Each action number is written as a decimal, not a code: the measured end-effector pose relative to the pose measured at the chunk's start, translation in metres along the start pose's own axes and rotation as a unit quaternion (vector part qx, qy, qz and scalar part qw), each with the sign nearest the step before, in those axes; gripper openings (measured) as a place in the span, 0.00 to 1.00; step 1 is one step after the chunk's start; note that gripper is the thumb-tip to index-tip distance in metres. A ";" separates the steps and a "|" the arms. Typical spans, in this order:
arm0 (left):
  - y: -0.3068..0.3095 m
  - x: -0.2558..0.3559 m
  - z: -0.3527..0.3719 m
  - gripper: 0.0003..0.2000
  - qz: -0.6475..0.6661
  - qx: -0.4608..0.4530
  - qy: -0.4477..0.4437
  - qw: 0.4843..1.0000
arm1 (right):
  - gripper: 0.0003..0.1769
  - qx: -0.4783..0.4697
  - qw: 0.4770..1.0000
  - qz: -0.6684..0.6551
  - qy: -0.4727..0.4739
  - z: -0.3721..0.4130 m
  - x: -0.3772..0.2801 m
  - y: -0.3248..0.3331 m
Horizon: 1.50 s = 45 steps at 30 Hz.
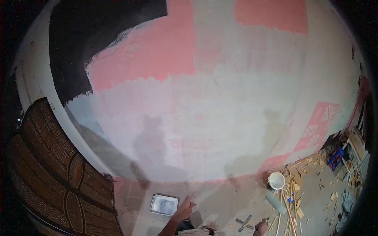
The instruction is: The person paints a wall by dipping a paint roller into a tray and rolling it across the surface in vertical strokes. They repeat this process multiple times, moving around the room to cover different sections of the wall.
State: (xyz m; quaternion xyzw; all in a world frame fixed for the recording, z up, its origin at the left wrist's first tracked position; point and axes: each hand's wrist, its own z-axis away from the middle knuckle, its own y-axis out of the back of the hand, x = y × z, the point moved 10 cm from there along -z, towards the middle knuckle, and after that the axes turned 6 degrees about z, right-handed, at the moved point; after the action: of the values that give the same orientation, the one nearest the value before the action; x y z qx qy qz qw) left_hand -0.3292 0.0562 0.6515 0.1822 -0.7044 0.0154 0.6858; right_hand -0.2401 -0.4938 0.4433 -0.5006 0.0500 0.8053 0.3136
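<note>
My left hand (185, 209) is held out in front of me near the bottom centre, one finger stretched forward and nothing seen in it. Just left of it, a shallow rectangular paint tray (164, 204) with a whitish, grey-smeared bottom lies on the floor. Low on the right, my right hand (261, 227) is closed on a paint roller, its handle partly hidden. The roller's pale grey-green sleeve (275, 203) points up and left from the hand. Beyond the sleeve stands a white bucket (277, 180), pale inside.
Ahead rises a wall (220, 129) in pale, pink and black patches, with shadows on it. A brown patterned door or panel (59, 169) stands at left. Wood strips and scraps (293, 196) litter the right floor, near a blue stool (335, 158). Dark crossed strips (245, 223) lie near my right hand.
</note>
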 end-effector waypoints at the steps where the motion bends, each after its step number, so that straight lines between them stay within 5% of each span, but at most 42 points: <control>1: -0.005 0.001 0.004 0.23 -0.006 -0.018 0.032 0.999 | 0.11 -0.002 1.000 0.006 0.009 0.004 -0.005 0.005; 3: -0.012 0.004 0.007 0.22 -0.025 -0.060 0.093 0.994 | 0.13 0.001 1.000 0.011 0.027 0.014 -0.005 0.017; 7: -0.006 -0.032 -0.013 0.25 0.067 -0.044 0.035 0.996 | 0.16 0.018 0.996 0.041 0.079 0.037 -0.021 0.040; 10: -0.007 0.027 -0.024 0.25 -0.014 -0.069 0.006 0.998 | 0.17 0.001 0.954 0.275 0.122 0.039 -0.030 0.014; 13: -0.010 0.018 -0.030 0.26 0.044 -0.109 -0.038 0.992 | 0.17 -0.102 0.988 0.090 0.074 0.050 -0.035 -0.038; 16: -0.001 0.027 -0.029 0.24 0.068 -0.082 0.055 0.993 | 0.13 -0.190 0.981 -0.011 0.031 0.100 -0.092 -0.139; 19: 0.027 -0.001 -0.036 0.18 0.163 -0.026 0.046 0.985 | 0.14 -0.269 0.956 0.025 0.117 0.160 -0.183 -0.256; 22: 0.082 -0.004 -0.032 0.19 0.062 0.013 -0.057 0.996 | 0.17 -0.366 0.910 0.003 0.197 0.184 -0.272 -0.382; 27: 0.172 -0.002 -0.015 0.15 0.066 0.135 0.014 0.989 | 0.23 -0.502 0.816 -0.018 0.286 0.298 -0.451 -0.591; 30: 0.210 -0.056 -0.001 0.16 0.084 0.170 0.020 0.982 | 0.17 -0.570 0.769 -0.069 0.281 0.331 -0.539 -0.711; 31: 0.223 -0.078 0.005 0.16 0.092 0.179 0.014 0.980 | 0.14 -0.653 0.694 -0.075 0.293 0.349 -0.563 -0.750; 34: 0.259 -0.118 0.029 0.16 0.000 0.238 0.041 0.970 | 0.13 -0.632 0.708 -0.034 0.313 0.382 -0.612 -0.824; 37: 0.237 -0.044 0.053 0.18 0.139 0.230 0.050 0.962 | 0.15 -0.584 0.740 0.045 0.330 0.362 -0.623 -0.876; 40: 0.224 -0.143 0.055 0.21 0.339 0.221 -0.018 0.914 | 0.17 -0.549 0.748 0.103 0.358 0.339 -0.588 -0.887; 41: 0.235 -0.234 0.048 0.36 0.135 0.220 0.057 0.964 | 0.18 -0.542 0.748 0.121 0.364 0.325 -0.566 -0.881; 42: 0.212 -0.141 0.048 0.17 0.095 0.264 0.182 0.942 | 0.18 -0.530 0.748 0.134 0.377 0.308 -0.546 -0.875; 45: 0.189 -0.116 0.008 0.16 0.080 0.209 0.136 0.965 | 0.20 -0.485 0.753 0.190 0.402 0.265 -0.485 -0.850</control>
State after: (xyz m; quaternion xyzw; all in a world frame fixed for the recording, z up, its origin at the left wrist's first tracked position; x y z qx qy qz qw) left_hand -0.3905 0.2576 0.5818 0.2612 -0.5975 0.2417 0.7185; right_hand 0.1729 0.0686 1.1794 -0.8436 -0.1313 0.4887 -0.1793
